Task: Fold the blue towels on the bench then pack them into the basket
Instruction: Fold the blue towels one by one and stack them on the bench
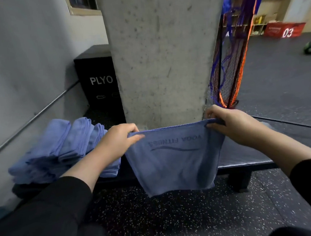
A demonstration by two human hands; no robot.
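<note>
Blue microfibre towel (174, 159) hangs limp over the bench (243, 155) edge, left hand (118, 139) and right hand (231, 123) pinching its top corners; likely light, floppy, best gripped at corners.

**Pillar ahead, towel pile to the left**

A concrete pillar (161, 52) stands at twelve o'clock, just behind the bench (243, 153). The stack of folded towels (60, 149) fills the bench at ten o'clock, a black PLYO box (99, 79) behind it. Bare bench top lies at two o'clock; a net (228, 65) hangs beyond.
</note>
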